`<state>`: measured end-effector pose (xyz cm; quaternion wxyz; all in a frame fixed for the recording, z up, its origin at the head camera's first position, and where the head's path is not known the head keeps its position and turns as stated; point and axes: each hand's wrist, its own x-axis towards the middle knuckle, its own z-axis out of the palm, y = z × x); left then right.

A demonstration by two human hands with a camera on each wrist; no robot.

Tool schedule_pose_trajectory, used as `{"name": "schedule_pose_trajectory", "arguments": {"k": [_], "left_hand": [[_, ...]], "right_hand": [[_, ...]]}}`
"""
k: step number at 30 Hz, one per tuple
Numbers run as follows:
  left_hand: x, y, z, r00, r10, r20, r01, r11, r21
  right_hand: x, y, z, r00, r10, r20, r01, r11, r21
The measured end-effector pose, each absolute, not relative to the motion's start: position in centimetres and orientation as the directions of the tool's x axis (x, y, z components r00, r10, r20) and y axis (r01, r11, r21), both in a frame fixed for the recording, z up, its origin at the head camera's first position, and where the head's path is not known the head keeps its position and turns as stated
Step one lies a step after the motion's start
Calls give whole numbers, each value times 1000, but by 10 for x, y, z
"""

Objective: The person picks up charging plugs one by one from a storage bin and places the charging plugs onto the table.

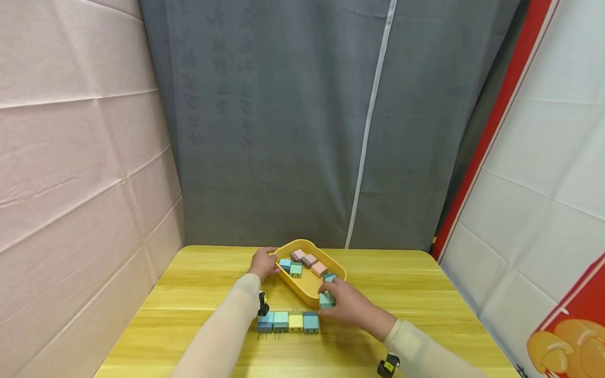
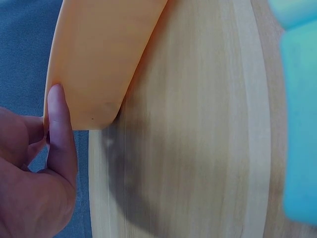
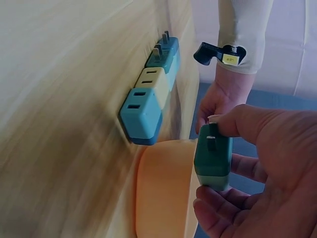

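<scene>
My left hand (image 1: 262,263) grips the left rim of a yellow tray (image 1: 298,286), thumb on its outer wall in the left wrist view. Over the tray's near right edge, my right hand (image 1: 352,307) pinches a green plug adapter (image 3: 214,158) between thumb and fingers. Metal prongs stick out of its dark green face, close to the thumb. On the table in front of the tray, a row of plug adapters stands side by side: blue (image 1: 266,322), light teal (image 1: 281,322), yellow (image 1: 295,322) and darker blue (image 1: 311,322). Some show slots, others prongs.
Inside the tray lie several more adapters, among them pink (image 1: 319,269), green (image 1: 295,270) and blue (image 1: 285,264) ones. The wooden table (image 1: 406,294) ends at a grey curtain (image 1: 283,157) behind. Pale cloth walls (image 1: 85,157) flank it.
</scene>
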<state>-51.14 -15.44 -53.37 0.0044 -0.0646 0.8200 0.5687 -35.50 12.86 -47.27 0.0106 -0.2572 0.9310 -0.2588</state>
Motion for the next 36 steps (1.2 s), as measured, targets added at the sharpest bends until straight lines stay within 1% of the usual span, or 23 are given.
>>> {"name": "schedule_pose_trajectory", "arguments": {"k": [19, 27, 36], "left_hand": [[-510, -154, -531, -993, -92, -70, -97, 335, 937], [-512, -155, -532, -991, -102, -91, -121, 341, 932], [-510, -155, -530, -992, -93, -88, -115, 334, 936]], "right_hand": [[-350, 125, -499, -875, -474, 96, -468, 782, -412], [-352, 125, -505, -869, -493, 45, -468, 787, -402], [-354, 124, -509, -873, -486, 32, -457, 794, -402]]}}
